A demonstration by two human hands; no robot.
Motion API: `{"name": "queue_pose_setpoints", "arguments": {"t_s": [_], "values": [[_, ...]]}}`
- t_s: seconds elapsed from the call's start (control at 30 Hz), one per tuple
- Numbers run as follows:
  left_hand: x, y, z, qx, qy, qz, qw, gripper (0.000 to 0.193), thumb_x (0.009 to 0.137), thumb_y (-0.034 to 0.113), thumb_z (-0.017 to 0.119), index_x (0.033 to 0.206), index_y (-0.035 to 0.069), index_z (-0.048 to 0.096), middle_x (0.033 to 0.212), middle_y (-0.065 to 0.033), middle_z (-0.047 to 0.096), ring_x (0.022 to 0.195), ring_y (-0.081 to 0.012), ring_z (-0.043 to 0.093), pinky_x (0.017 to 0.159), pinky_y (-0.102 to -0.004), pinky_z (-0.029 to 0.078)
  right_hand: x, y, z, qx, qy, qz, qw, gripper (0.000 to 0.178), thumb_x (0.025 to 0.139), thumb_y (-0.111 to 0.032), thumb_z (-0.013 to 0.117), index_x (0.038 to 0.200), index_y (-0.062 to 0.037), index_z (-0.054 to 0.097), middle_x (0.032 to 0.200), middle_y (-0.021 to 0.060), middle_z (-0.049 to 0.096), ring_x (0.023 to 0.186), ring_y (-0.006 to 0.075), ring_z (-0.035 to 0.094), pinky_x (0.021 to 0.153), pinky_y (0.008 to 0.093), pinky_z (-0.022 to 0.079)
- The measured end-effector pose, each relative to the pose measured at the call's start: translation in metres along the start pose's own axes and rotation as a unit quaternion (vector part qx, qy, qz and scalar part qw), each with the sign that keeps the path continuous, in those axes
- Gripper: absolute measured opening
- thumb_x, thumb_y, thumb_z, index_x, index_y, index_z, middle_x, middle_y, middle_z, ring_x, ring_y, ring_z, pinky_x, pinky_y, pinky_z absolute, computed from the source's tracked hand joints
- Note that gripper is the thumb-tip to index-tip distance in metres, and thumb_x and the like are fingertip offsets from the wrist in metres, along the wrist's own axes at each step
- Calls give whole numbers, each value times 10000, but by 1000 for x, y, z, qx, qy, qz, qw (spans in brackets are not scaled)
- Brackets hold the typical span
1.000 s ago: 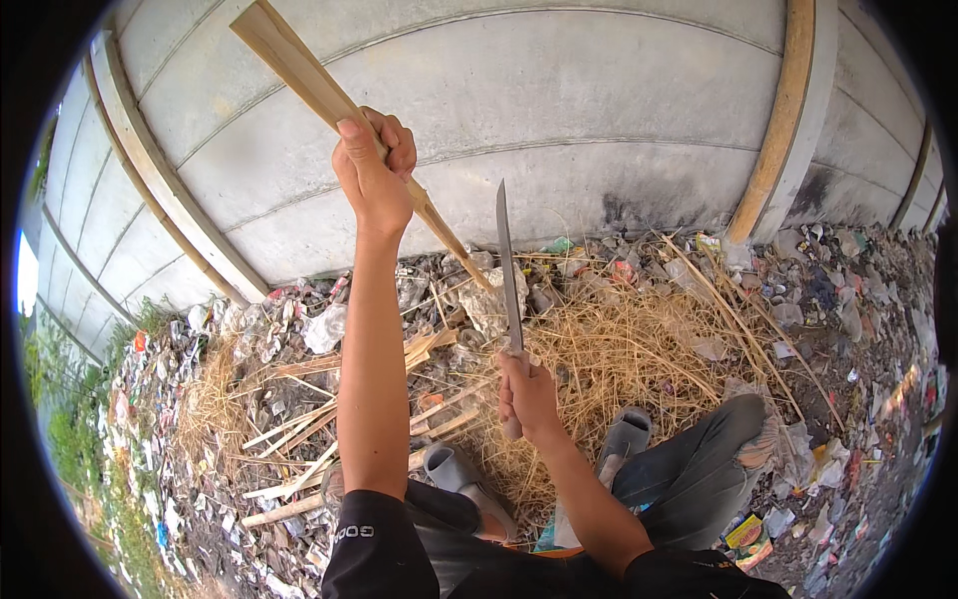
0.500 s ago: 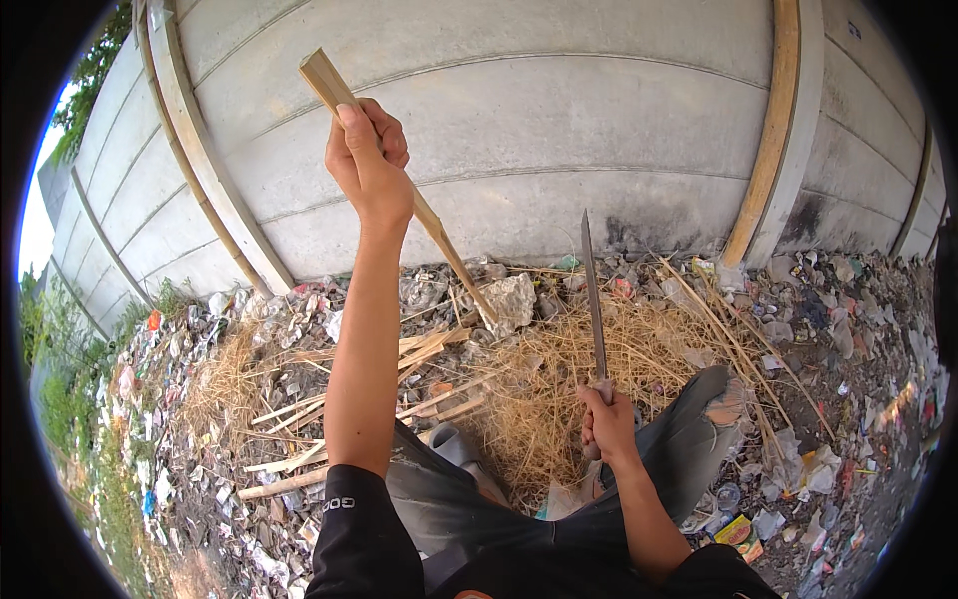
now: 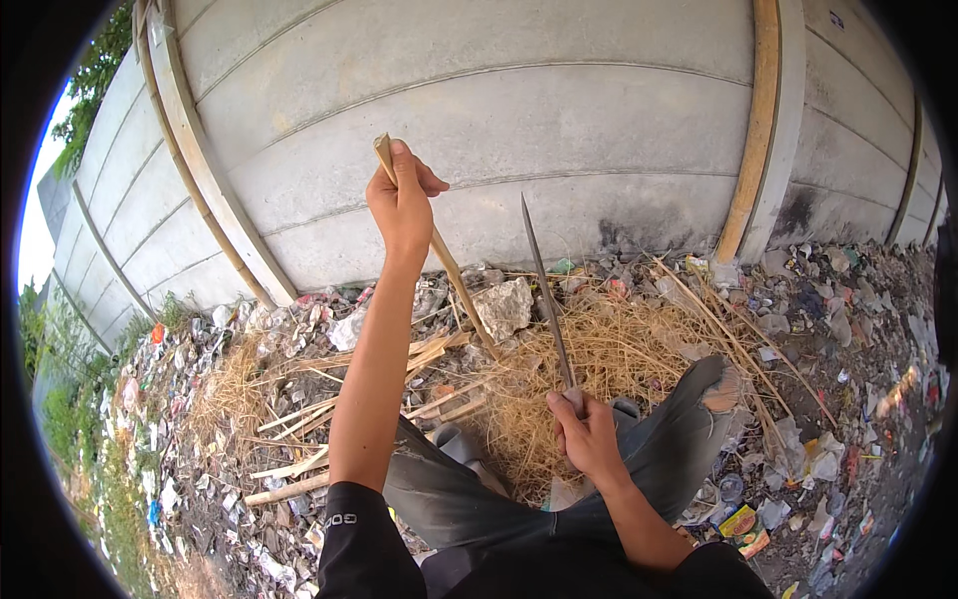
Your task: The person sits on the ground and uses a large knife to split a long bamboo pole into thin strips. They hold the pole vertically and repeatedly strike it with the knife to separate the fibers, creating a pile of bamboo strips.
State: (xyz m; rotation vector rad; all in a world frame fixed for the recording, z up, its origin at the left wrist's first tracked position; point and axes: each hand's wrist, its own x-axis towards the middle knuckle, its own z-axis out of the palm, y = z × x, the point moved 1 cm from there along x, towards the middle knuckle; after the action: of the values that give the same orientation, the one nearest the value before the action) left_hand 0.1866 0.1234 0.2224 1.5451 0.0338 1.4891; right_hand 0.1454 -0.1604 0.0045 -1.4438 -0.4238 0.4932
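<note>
My left hand (image 3: 404, 210) is closed around the upper part of a split bamboo stick (image 3: 459, 285), stretched out in front of the wall. The stick slants down to the right, its lower end near a pale rock (image 3: 504, 307). In my right hand (image 3: 589, 437) is the handle of a long, narrow-bladed knife (image 3: 545, 290), held over my lap. Its blade points up and away, tilted left, apart from the stick. Fine bamboo shavings (image 3: 629, 344) lie heaped between and beyond my legs.
A grey concrete panel wall (image 3: 599, 120) stands ahead, with a bamboo pole (image 3: 750, 140) upright against it. Split bamboo pieces (image 3: 299, 419) lie at the left, and long thin strips (image 3: 723, 324) at the right. Litter (image 3: 220, 439) covers the surrounding ground.
My left hand has come down and a little to the right, bringing the stick's top lower. The knife and my right hand have shifted left, toward the stick.
</note>
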Motion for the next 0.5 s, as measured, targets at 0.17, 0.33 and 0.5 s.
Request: {"name": "queue_pose_setpoints", "arguments": {"t_s": [0.17,0.33,0.5], "values": [[18,45,-11,-62,66,-40,995,550,1029,534,483,673,116,455,594,-21,458,496,-154,492,492,-281,380,-3,-14,0,20,-10,-67,997,333,1026,-199,583,1250,29,488,735,44,582,449,70,479,429,241,403],[22,46,-18,-122,-61,-114,984,539,969,483,552,618,184,272,537,57,207,464,-72,208,450,-273,128,-14,-12,10,28,-74,-49,996,378,1039,-189,554,1330,25,442,722,52,569,415,83,486,404,250,427],[11,44,4,-133,-120,-73,981,573,960,500,551,605,194,220,542,63,190,462,-65,150,436,-275,98,-19,-2,18,64,-133,-18,989,363,1051,-226,532,1314,13,455,678,31,533,410,77,476,387,259,420]]}}
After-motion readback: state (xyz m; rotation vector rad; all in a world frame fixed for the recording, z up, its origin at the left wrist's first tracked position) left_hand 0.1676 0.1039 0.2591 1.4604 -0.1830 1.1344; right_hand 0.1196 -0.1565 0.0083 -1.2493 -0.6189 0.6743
